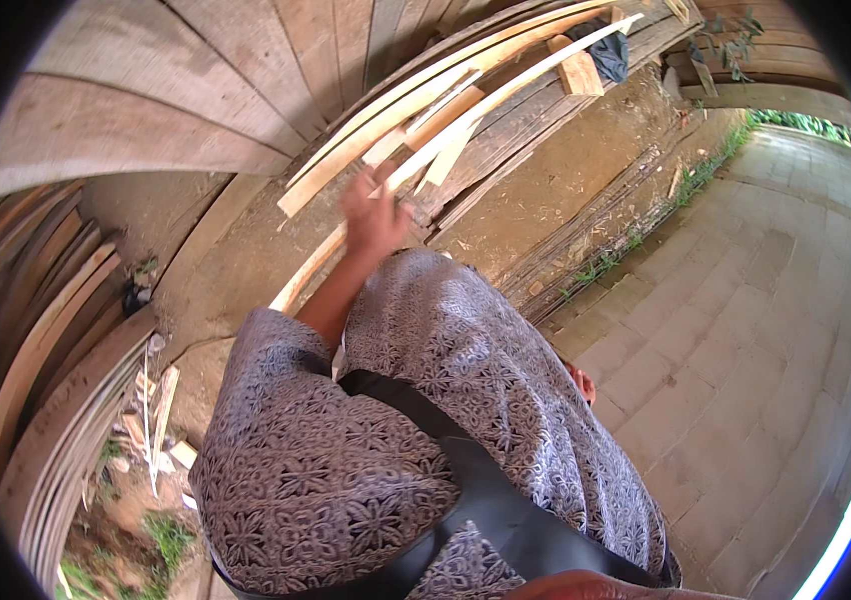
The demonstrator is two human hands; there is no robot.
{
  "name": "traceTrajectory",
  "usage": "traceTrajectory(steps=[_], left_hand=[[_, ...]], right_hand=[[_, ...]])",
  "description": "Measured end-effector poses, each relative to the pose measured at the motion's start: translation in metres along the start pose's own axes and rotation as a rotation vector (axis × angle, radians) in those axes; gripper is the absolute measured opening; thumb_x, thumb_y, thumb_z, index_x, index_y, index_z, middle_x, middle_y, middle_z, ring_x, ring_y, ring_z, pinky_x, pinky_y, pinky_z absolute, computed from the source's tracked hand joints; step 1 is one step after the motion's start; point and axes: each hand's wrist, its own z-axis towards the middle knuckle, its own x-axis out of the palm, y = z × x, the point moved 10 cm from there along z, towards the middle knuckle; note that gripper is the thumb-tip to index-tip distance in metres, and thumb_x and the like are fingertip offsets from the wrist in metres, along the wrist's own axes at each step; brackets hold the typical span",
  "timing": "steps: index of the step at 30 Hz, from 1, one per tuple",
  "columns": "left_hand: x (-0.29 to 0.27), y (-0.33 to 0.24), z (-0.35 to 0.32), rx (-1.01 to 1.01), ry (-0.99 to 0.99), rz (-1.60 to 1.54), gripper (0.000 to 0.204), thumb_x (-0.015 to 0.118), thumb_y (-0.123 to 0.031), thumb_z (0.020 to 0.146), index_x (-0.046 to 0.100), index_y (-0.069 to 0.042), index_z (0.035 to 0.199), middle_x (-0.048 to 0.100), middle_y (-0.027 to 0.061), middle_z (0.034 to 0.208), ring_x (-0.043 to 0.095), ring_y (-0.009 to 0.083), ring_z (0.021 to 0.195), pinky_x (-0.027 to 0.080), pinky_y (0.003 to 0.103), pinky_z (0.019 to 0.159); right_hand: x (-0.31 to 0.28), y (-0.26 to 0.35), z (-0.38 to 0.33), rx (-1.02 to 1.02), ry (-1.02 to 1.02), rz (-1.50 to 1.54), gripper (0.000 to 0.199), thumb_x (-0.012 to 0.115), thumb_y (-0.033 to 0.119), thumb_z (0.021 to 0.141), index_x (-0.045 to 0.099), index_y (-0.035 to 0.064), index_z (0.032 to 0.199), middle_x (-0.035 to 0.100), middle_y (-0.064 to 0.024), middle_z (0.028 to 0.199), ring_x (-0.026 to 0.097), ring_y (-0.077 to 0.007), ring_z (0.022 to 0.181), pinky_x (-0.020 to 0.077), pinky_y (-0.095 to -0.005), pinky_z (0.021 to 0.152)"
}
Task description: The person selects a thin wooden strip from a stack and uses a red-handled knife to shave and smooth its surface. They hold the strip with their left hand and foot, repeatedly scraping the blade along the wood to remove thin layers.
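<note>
A long, pale wooden strip (pixel 521 85) runs from the top right, past my left hand (pixel 376 215), to beside my left sleeve. My left hand is closed around this strip, its fingers slightly smeared by motion. Just beyond the hand, shorter cut pieces of wood (pixel 446 118) and longer boards (pixel 346 150) lie on a low plank bench (pixel 491 150). Of my right hand (pixel 580 383) only a small part shows, beside my right side. My body hides the rest of it, so its grip does not show.
A plank wall (pixel 176 90) rises at the left, with stacked boards (pixel 46 340) below it. Offcuts (pixel 161 420) litter the ground there. A dark bag (pixel 606 50) and a wood block (pixel 576 68) sit at the bench's far end. Paving (pixel 726 310) extends on the right.
</note>
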Motion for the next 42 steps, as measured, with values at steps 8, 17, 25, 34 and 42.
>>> traceTrajectory(steps=[8,17,25,34,42], left_hand=[[-0.005,0.235,-0.033,-0.364,0.033,-0.394,0.084,0.082,-0.03,0.08,0.039,-0.003,0.148,0.059,0.0293,0.126,0.056,0.0358,0.124,0.046,0.044,0.101],[0.012,0.228,-0.021,-0.668,0.303,-0.745,0.061,0.073,-0.048,0.089,0.059,-0.002,0.125,0.062,0.0061,0.084,0.063,0.0143,0.067,0.056,0.032,0.061],[0.044,0.245,-0.041,-0.88,0.551,-0.926,0.06,0.066,-0.059,0.089,0.057,-0.005,0.112,0.061,0.0056,0.088,0.062,0.0153,0.068,0.057,0.033,0.062],[0.05,0.243,-0.043,-0.816,0.131,-0.871,0.091,0.089,-0.034,0.074,0.033,-0.001,0.138,0.058,0.0211,0.119,0.064,0.0257,0.1,0.06,0.04,0.074],[0.04,0.258,-0.001,-0.853,-0.296,-1.077,0.073,0.064,-0.04,0.095,0.033,0.002,0.147,0.05,0.0237,0.139,0.05,0.034,0.13,0.049,0.048,0.099]], right_hand=[[0.075,0.101,0.073,0.047,0.178,-0.134,0.02,0.067,0.025,0.098,0.063,0.0058,0.099,0.055,0.0004,0.063,0.047,-0.0082,0.043,0.037,-0.0236,0.038],[0.056,0.126,0.056,-0.031,0.092,0.178,0.018,0.065,0.026,0.099,0.058,0.0102,0.095,0.049,0.0028,0.06,0.045,-0.0075,0.043,0.0368,-0.0244,0.037],[0.04,0.062,0.035,0.11,-0.014,0.148,0.021,0.064,0.029,0.099,0.057,0.0097,0.097,0.05,0.0013,0.059,0.045,-0.0096,0.041,0.0367,-0.0264,0.036],[0.041,0.022,0.028,0.197,-0.064,0.08,0.027,0.067,0.032,0.097,0.063,0.0055,0.101,0.05,0.0014,0.06,0.045,-0.0087,0.04,0.0385,-0.0253,0.035],[0.07,0.027,0.023,0.22,-0.028,0.134,0.026,0.067,0.033,0.096,0.064,0.0081,0.102,0.052,0.0018,0.063,0.046,-0.0078,0.043,0.0399,-0.0255,0.036]])
